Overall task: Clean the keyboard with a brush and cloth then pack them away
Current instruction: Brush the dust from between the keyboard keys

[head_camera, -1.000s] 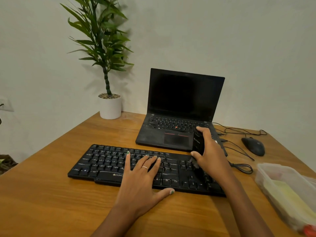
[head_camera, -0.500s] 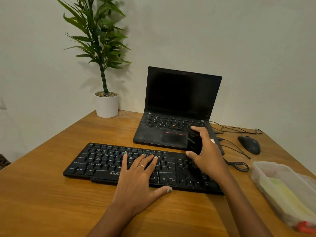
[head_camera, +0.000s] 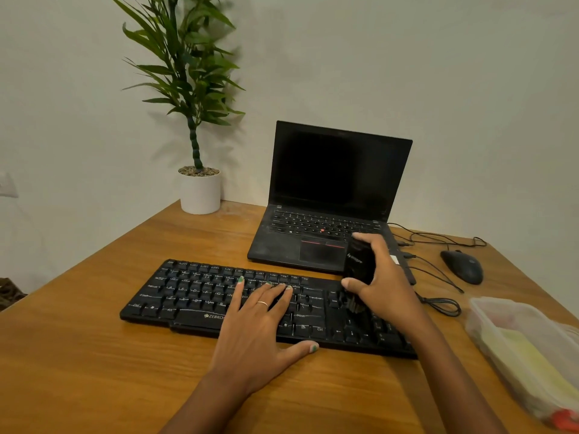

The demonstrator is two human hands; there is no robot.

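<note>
- Keyboard (head_camera: 219, 296) lies flat on the desk (head_camera: 94, 355), stiff and probably light; flat left hand (head_camera: 260, 321) presses it steady
- Right hand (head_camera: 382, 286) wraps the black brush (head_camera: 358, 267), soft bristles on the right-side keys

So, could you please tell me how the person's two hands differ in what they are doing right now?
The left hand lies flat with straight fingers on the keyboard, holding nothing; the right hand is curled round the black brush. The left rests mid-keyboard; the right works at its right end, bristles down. Both are over the keyboard.
</note>
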